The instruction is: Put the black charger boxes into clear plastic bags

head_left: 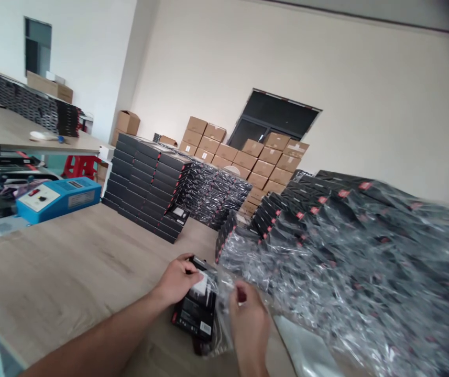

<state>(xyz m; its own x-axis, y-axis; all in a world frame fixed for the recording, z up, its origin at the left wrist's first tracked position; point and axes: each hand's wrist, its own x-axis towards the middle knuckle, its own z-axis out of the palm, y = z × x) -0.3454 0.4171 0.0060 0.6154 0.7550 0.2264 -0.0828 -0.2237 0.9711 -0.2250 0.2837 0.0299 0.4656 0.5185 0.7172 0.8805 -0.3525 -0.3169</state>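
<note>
A flat black box (pixel 195 311) with white print and a barcode label lies tilted near the table's front. My left hand (pixel 177 280) grips its upper left part, the thumb on its printed face and the fingers round the far edge. Along the box's right side runs a clear plastic bag (pixel 224 303). My right hand (pixel 251 322) pinches that film with thumb and forefinger curled together. How much of the box is inside the bag I cannot tell.
Bagged black boxes (pixel 326 251) are piled high on the right. Unbagged black boxes (pixel 141 183) form a stack at the back of the wooden table (pixel 70 262). Flat clear bags (pixel 305 345) lie beside my right hand. A blue machine (pixel 61 198) stands left; cartons (pixel 248 159) line the wall.
</note>
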